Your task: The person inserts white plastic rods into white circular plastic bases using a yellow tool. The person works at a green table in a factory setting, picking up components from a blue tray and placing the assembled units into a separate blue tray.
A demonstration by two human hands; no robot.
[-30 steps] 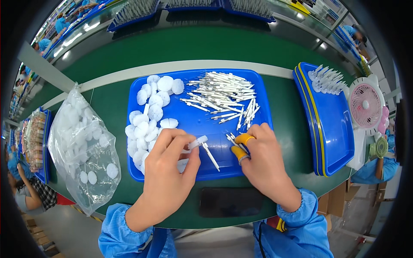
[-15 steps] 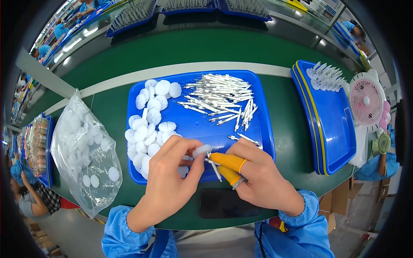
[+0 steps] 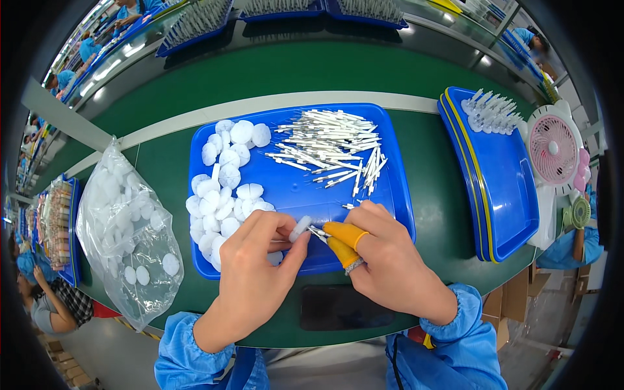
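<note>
Over the blue tray's (image 3: 396,195) near edge, the left hand (image 3: 257,260) pinches a white round cap (image 3: 300,227); the right hand (image 3: 383,260), wearing orange finger cots, grips a thin white pin (image 3: 317,232) touching it.

A clear plastic bag (image 3: 127,224) of white discs is slumping on the green counter (image 3: 429,195), well left of the blue tray (image 3: 396,195). Right of that tray, stacked blue trays (image 3: 500,201) are lying, carrying white tipped pieces (image 3: 491,114) at the far end. Beyond them a small pink fan (image 3: 552,149) is standing. A dark phone (image 3: 338,305) is lying just below the tray.
</note>
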